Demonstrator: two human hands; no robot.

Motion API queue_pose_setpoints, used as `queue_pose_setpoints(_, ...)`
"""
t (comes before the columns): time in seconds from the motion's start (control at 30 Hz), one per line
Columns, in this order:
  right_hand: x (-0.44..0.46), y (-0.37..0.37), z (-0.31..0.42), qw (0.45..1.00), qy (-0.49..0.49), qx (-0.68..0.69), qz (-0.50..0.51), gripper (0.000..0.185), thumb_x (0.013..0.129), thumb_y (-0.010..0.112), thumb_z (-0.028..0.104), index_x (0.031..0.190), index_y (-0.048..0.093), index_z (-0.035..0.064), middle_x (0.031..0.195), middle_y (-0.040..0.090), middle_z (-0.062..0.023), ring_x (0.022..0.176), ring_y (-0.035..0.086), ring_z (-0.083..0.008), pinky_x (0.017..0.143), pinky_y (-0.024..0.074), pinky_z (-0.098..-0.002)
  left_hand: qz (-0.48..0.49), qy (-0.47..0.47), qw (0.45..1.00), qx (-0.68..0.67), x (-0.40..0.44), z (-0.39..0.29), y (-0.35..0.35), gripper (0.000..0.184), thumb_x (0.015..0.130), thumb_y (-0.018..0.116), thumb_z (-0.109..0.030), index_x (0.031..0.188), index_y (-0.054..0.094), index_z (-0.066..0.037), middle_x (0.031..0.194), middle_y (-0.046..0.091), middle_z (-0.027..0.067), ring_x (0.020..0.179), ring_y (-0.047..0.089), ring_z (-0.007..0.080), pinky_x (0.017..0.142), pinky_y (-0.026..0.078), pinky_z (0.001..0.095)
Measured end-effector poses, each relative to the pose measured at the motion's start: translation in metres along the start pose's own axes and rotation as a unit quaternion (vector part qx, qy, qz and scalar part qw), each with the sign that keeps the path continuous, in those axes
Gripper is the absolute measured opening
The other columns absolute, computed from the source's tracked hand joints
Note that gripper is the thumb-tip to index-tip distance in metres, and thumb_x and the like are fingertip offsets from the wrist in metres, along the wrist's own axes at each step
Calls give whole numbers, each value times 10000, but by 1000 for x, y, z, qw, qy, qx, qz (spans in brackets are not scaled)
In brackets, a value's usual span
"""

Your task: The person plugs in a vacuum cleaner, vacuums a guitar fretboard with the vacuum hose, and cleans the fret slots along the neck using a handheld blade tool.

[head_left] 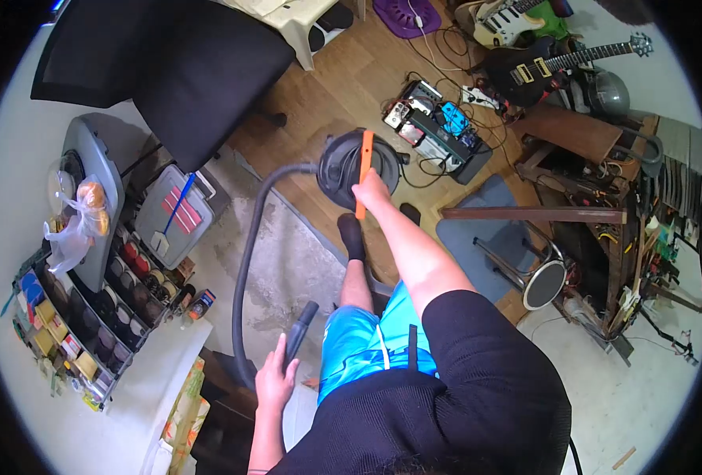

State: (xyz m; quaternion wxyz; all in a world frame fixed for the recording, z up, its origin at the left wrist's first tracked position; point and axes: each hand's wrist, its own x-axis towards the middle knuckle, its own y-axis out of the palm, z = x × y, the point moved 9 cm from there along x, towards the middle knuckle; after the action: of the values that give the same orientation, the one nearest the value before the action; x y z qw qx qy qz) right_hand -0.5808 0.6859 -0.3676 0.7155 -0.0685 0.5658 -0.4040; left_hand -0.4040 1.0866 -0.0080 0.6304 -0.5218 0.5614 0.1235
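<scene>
My right hand (373,192) is closed around the orange handle (366,150) of a black canister vacuum cleaner (337,170). The canister stands in front of my feet, and part of its top is hidden under the handle. A dark flexible vacuum hose (250,261) curves from the canister's left side down toward my left hand (275,376). That hand is wrapped around the black vacuum hose end (299,328), whose tip points up and away from me. My palm and forearm hide some of the hose near its lower end.
Guitar pedals (438,127) and tangled cables lie beyond the canister, with a black guitar (525,73) behind. A black office chair (201,79) is at upper left, beside a rack of spools and bins (113,317). Right stand a stool (544,285) and wooden beam (541,214).
</scene>
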Motion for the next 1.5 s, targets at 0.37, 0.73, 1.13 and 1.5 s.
queue_pose_setpoints(0.37, -35, -6, -70, 921, -228, -306, 82, 310, 972, 660, 115, 1280, 673, 85, 1223, 797, -193, 1169, 763, -409, 1005, 614, -519, -115, -15, 951, -286, -78, -26, -82, 706, 913, 793, -117, 1584, 600, -8, 1475, 706, 196, 1358, 671, 285, 1179, 489, 404)
queue_pose_setpoints(0.73, -42, -39, -175, 885, -228, -397, 88, 267, 1100, 576, 233, 1334, 695, 188, 1338, 734, -53, 1374, 609, -280, 979, 566, -543, -372, 308, 753, -447, -213, -164, -240, 950, 1078, 732, -481, 1731, 209, -31, 882, 548, 95, 550, 521, 173, 449, 474, 305)
queue_pose_setpoints(1.13, -163, -72, -229, 881, -328, -323, -110, 359, 1048, 565, 182, 1393, 659, 156, 1292, 659, -68, 1279, 607, -267, 1068, 478, -465, 4, 626, 618, -476, -174, -414, -325, 726, 1136, 569, -194, 1710, 202, 56, 1015, 388, 76, 702, 384, 123, 613, 377, 295)
queue_pose_setpoints(1.5, -135, 46, -269, 956, -166, -222, -96, 621, 1072, 510, 173, 1688, 432, 163, 1526, 580, -77, 1412, 547, -325, 1182, 454, -620, -127, 691, 659, -268, -212, -518, -248, 343, 1155, 560, -285, 1178, 415, 25, 1043, 403, 82, 794, 449, 119, 690, 406, 266)
